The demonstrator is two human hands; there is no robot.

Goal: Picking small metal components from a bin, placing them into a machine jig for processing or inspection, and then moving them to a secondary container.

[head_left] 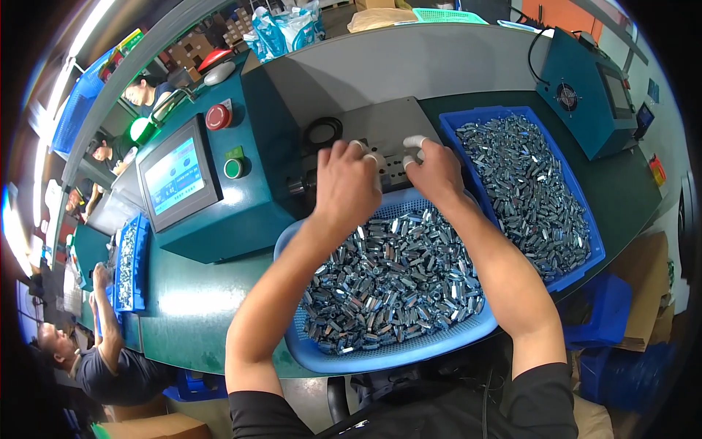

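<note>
My left hand point(348, 183), with white finger covers on its fingertips, is closed beside the spindle point(298, 186) of a teal machine point(267, 146). What its fingers hold, if anything, is hidden. To its right, over the perforated metal plate point(395, 121), my right hand point(437, 171) has its covered fingers curled toward the thumb. Whether a small part sits between them cannot be made out. Below both hands, a light blue basket point(380, 356) holds a heap of small shiny metal pieces point(387, 282). A darker blue tray point(585, 272) of similar pieces point(526, 190) stands to the right.
The machine carries a lit screen point(178, 174), a red button point(218, 117) and a green button point(233, 169). A coiled black cable point(322, 132) lies behind my left hand. Another teal machine point(585, 95) stands far right. A co-worker point(110, 366) sits at left by a blue tray point(131, 263).
</note>
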